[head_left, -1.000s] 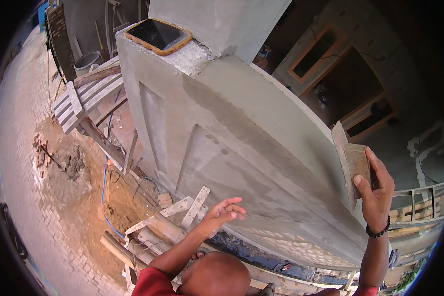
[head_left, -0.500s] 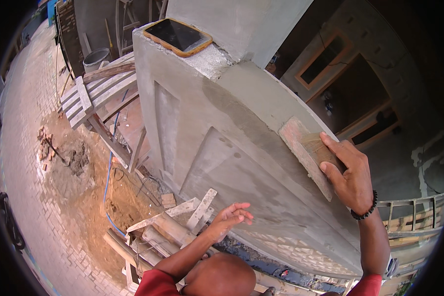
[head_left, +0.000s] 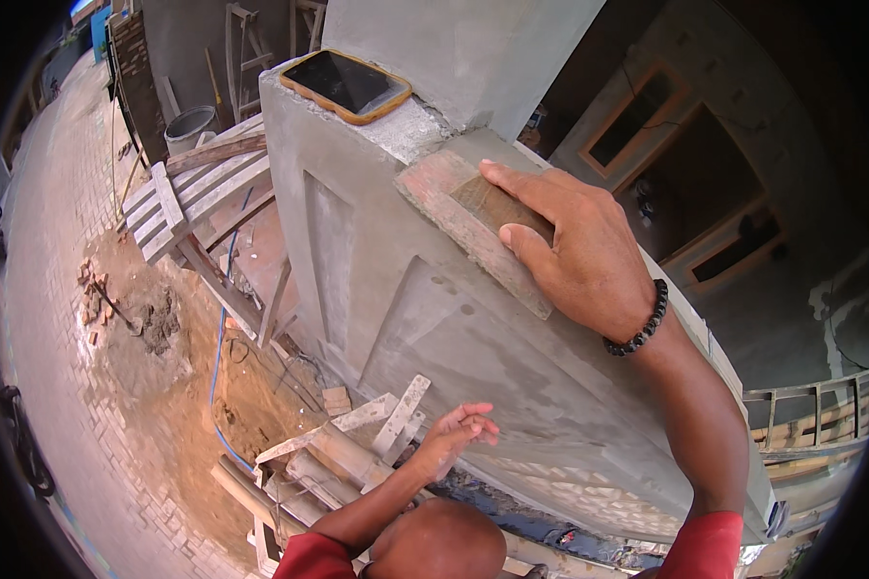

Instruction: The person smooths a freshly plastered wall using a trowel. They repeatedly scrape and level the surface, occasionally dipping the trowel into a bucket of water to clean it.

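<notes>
My right hand [head_left: 579, 251], with a black bead bracelet, grips the wooden handle [head_left: 483, 201] of a flat, pinkish-grey plastering float [head_left: 434, 183]. The float lies on the grey plastered wall top [head_left: 686, 323], close to the rough ledge where a phone [head_left: 343, 79] in a yellow case rests beside the pillar [head_left: 434, 48]. Lower down, my left hand [head_left: 454, 436] is in the air near the panelled wall face [head_left: 463, 367], fingers loosely bent and apart, holding nothing.
Bamboo poles and planks [head_left: 338, 454] lie below by a dark trench. Slatted timber framing [head_left: 179, 207], a bucket [head_left: 188, 125], sand [head_left: 227, 386] and a paved path [head_left: 48, 289] are left. A metal railing [head_left: 816, 400] and an unfinished house front [head_left: 695, 174] are right.
My right hand has swept the float up and leftward along the wall top, from the far right to beside the phone ledge. My left hand has shifted slightly right.
</notes>
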A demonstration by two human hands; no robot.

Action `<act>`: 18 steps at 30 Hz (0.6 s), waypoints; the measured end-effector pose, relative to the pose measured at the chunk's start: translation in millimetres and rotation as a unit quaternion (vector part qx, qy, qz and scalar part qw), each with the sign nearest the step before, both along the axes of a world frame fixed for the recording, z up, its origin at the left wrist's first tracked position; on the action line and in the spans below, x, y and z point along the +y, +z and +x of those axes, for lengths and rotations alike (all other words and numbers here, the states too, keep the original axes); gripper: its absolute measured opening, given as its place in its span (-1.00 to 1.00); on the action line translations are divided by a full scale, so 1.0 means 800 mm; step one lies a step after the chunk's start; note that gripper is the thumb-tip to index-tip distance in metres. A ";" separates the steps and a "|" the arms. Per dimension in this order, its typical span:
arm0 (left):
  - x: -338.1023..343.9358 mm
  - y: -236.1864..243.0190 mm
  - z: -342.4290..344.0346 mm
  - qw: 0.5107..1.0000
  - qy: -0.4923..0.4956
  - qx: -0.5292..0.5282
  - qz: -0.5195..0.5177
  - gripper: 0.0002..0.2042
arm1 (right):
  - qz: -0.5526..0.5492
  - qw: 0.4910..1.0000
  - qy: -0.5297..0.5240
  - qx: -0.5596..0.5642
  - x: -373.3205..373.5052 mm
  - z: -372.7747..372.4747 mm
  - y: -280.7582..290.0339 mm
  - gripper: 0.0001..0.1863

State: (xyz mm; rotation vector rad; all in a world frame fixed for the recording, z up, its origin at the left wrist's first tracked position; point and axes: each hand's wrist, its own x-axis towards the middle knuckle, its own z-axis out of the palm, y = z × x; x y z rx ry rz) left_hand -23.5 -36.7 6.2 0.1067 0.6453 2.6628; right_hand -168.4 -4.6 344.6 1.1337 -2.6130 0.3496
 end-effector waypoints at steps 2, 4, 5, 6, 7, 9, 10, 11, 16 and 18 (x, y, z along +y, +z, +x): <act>-0.007 -0.002 0.005 1.000 0.008 -0.009 0.001 -0.58 | -0.002 1.000 -0.006 -0.010 0.008 0.012 0.000 -0.48; -0.014 -0.006 0.009 1.000 0.008 -0.012 -0.006 -0.58 | 0.004 0.999 -0.027 -0.040 0.037 0.032 0.007 -0.47; -0.022 -0.007 0.013 1.000 0.014 -0.016 -0.014 -0.58 | 0.005 0.997 -0.037 -0.067 0.061 0.042 0.011 -0.46; -0.029 -0.009 0.014 0.999 0.018 -0.021 -0.022 -0.59 | 0.016 0.994 -0.081 -0.073 0.086 0.054 0.014 -0.45; -0.030 -0.009 0.012 0.999 0.011 -0.021 -0.023 -0.59 | 0.032 0.987 -0.138 -0.073 0.118 0.071 0.021 -0.43; -0.042 -0.009 0.009 0.999 0.011 -0.029 -0.039 -0.59 | -0.002 0.975 -0.197 -0.102 0.191 0.103 0.021 -0.43; -0.043 -0.009 0.005 0.998 0.010 -0.036 -0.045 -0.59 | -0.039 0.975 -0.204 -0.073 0.222 0.115 0.022 -0.43; -0.039 -0.010 0.002 0.998 0.002 -0.042 -0.048 -0.59 | -0.073 0.972 -0.218 -0.041 0.251 0.133 0.026 -0.43; -0.012 -0.006 -0.007 0.997 -0.030 -0.018 -0.072 -0.61 | -0.212 0.939 -0.250 -0.102 0.308 0.223 0.035 -0.45; -0.021 -0.004 -0.005 0.993 -0.007 0.011 -0.119 -0.58 | -0.157 0.947 -0.177 -0.219 0.303 0.237 0.041 -0.48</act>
